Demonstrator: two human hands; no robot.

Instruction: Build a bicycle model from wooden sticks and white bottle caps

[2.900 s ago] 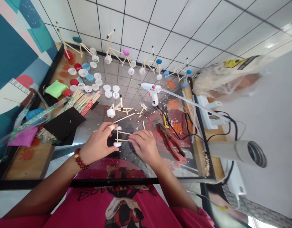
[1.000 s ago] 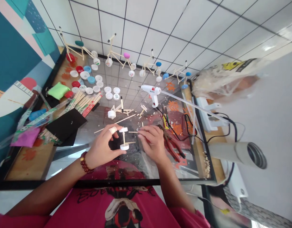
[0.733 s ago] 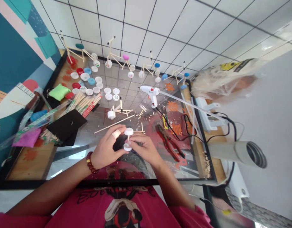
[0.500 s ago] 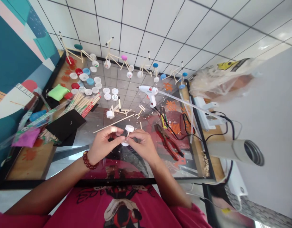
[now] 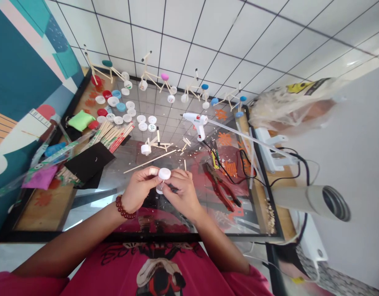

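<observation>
Both my hands meet over the glass table top near its front edge. My left hand, with a bandaged finger and a red bead bracelet, pinches a small piece made of two white bottle caps joined by a short wooden stick. My right hand grips the same piece from the right, its fingers curled round the stick below the upper cap. Just beyond my hands lie a long wooden stick and a half-built cap-and-stick frame.
A white glue gun stands behind, its cable trailing right. Red pliers lie right of my hands. Loose caps, chopstick bundles and black paper fill the left. Several finished stick models line the tiled wall. A power strip sits right.
My hands have come together: the right one left the loose stick and closed on the cap piece, which now stands more upright between both hands. The view shifted slightly.
</observation>
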